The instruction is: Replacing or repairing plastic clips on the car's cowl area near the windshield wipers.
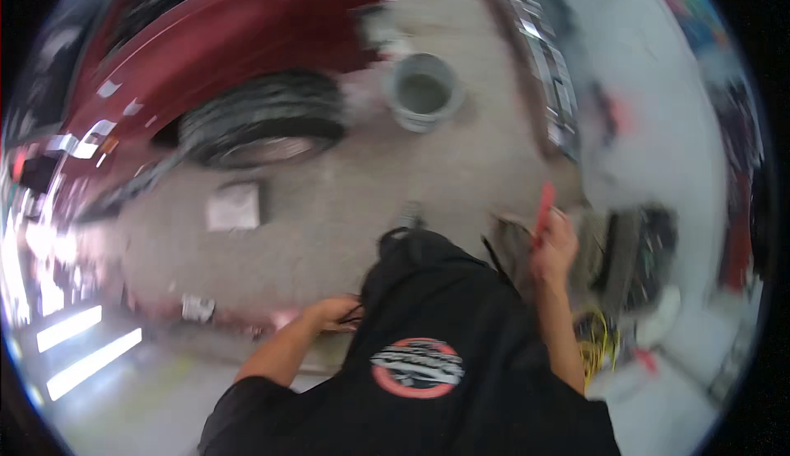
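My right hand (556, 246) is raised at my right side, its fingers closed round a slim red object (544, 207) that points away from me. Blur hides what kind of thing it is. Low by my left hip, my left hand (334, 309) has its fingers curled at something thin and dark (352, 316), too smeared to name. Ahead on the left stands a dark red vehicle; its fender (271, 24) arches over a black tire (263, 118). A light grey bucket (424, 94) with murky liquid in it sits on the floor beyond the tire.
A pale square block (234, 207) lies on the concrete near the tire. Along the right runs a long strip with shiny pieces (539, 53). A grey and black bin-like object (638, 258) and a coiled yellow cord (599, 345) are at my right.
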A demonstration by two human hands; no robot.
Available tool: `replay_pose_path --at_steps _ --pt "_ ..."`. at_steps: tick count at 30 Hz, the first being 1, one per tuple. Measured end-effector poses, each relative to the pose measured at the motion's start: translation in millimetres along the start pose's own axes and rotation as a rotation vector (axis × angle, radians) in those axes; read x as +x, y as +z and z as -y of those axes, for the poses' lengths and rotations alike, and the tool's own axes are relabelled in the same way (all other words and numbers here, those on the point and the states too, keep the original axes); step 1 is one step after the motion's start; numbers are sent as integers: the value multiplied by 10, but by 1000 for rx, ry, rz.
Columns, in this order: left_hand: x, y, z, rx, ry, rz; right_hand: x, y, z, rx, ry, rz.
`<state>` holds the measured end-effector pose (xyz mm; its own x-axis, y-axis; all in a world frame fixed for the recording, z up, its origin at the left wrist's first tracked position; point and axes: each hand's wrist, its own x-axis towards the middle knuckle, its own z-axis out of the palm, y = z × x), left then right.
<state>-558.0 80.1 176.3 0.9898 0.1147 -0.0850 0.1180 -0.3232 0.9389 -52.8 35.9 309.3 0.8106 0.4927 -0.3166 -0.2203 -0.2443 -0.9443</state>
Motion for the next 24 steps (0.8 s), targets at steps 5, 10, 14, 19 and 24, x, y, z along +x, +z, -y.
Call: replay_pose_path --at_steps 5,10,14,19,24 --pt "602 -843 335 -224 -1236 -244 -40 0 149 362 32 -63" --pt "2766 -1317 -494 76 -683 -425 -177 -264 74 560 38 -110" --pt "4082 -682 -1221 -706 -448 -202 -218 -301 -63 588 104 -237" --pt "4793 173 -1115 -1004 -519 47 -73 -782 -689 629 175 -300" --pt "5301 991 -661 -1004 -632 -365 335 -1556 -1654 -97 59 -443"
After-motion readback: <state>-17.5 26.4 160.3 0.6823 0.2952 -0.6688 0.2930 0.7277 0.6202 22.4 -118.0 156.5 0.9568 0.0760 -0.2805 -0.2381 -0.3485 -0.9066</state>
